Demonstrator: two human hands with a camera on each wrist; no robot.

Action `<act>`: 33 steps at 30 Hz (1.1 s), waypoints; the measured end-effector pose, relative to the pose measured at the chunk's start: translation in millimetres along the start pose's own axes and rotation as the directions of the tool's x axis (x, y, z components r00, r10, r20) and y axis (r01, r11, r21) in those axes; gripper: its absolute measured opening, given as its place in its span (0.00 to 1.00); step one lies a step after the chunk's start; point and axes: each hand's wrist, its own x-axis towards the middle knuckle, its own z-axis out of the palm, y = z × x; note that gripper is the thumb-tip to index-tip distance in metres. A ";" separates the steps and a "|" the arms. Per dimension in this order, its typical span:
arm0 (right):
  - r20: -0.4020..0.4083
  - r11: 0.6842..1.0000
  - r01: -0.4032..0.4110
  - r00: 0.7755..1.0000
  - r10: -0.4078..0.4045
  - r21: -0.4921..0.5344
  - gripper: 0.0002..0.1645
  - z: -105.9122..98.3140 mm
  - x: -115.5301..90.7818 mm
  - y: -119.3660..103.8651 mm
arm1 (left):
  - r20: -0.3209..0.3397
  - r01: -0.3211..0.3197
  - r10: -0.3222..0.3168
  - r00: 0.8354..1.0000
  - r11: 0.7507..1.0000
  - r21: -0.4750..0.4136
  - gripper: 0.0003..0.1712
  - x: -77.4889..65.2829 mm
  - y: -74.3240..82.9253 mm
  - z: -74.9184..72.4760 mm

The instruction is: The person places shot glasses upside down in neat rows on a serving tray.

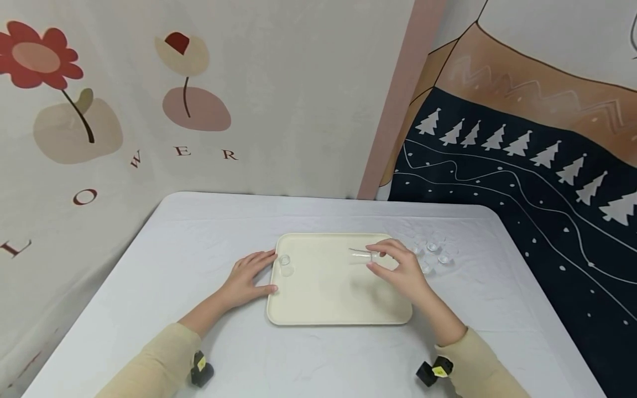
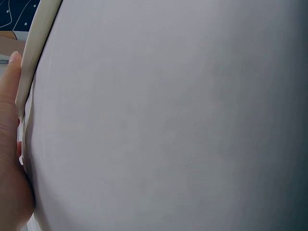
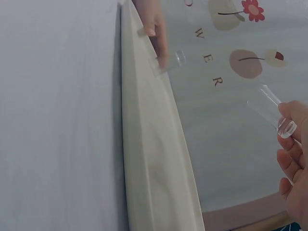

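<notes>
My right hand (image 1: 404,271) pinches a transparent, tube-shaped cup (image 1: 360,256), tilted above the right half of a cream, rectangular, rimmed tray (image 1: 318,301). My left hand (image 1: 244,282), fingers spread, touches the tray's left edge. Near it, a second clear cup (image 1: 285,264) stands on the tray. More small clear vessels (image 1: 444,258) cluster to the right, on white cloth (image 1: 318,362).

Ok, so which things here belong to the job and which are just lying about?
Seemingly the job:
clear cup in the right hand
cream tray, touched by the left hand
second clear cup, on the tray's left side
clear cups right of the tray, probably

Just there:
flower-print backdrop
tree-print backdrop
white tablecloth
</notes>
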 end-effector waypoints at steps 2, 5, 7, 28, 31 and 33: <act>-0.004 1.000 0.019 1.000 -0.019 0.010 0.18 5.8 3.2 0.9 | 0.002 0.003 -0.003 1.000 1.000 -0.002 0.48 -0.2 -0.3 0.3; 0.000 0.999 0.020 1.000 -0.020 0.028 0.17 15.5 7.8 6.0 | 0.003 0.003 -0.003 1.000 1.000 -0.002 0.48 -0.1 -0.6 0.4; 0.006 0.999 -0.003 1.000 0.003 0.039 0.18 23.9 9.6 16.4 | 0.003 0.004 -0.004 1.000 1.000 -0.004 0.48 -0.3 -0.5 0.1; 0.048 0.983 -0.065 0.997 0.057 0.173 0.17 93.1 27.6 41.0 | -0.003 -0.005 0.005 1.000 1.000 0.001 0.47 -0.3 0.5 -0.6; 0.063 0.979 -0.079 0.996 0.068 0.187 0.16 100.5 29.4 40.9 | 0.000 -0.002 0.002 1.000 1.000 0.000 0.47 -0.4 0.2 -0.2; 0.071 0.978 -0.091 0.994 0.078 0.189 0.16 105.3 30.6 41.1 | 0.001 0.001 -0.001 1.000 1.000 -0.001 0.47 -0.6 0.0 -0.1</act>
